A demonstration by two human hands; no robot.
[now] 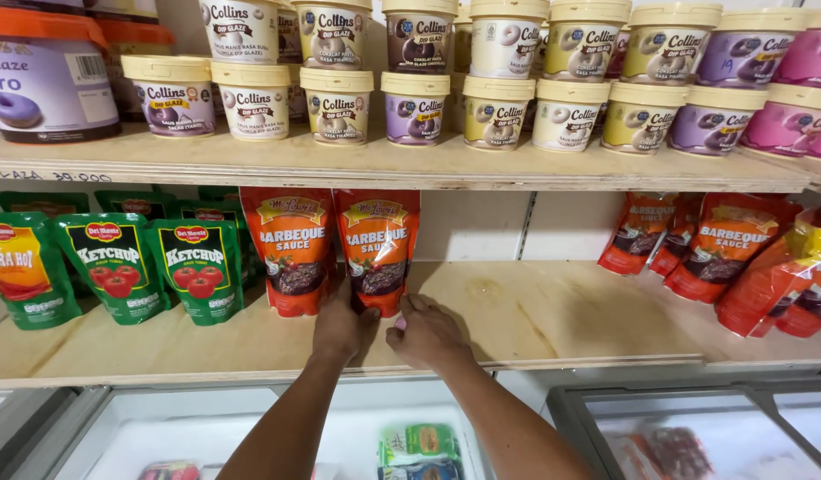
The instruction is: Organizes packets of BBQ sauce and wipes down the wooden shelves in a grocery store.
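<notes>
Two orange-red sauce pouches stand side by side on the lower wooden shelf [535, 311]. My left hand [339, 327] rests at the base between the left pouch [289, 251] and the right pouch [378, 249], fingers against their bottoms. My right hand [426, 333] lies flat on the shelf board just right of the right pouch's base, fingers touching its lower corner. Neither hand has a pouch lifted.
Green pouches [113, 265] stand to the left. More orange-red pouches [721, 247] lean at the right. The upper shelf [428, 169] carries several rows of cream-lidded tubs [415, 107]. Below are glass-topped freezer chests [695, 436] with packaged goods inside.
</notes>
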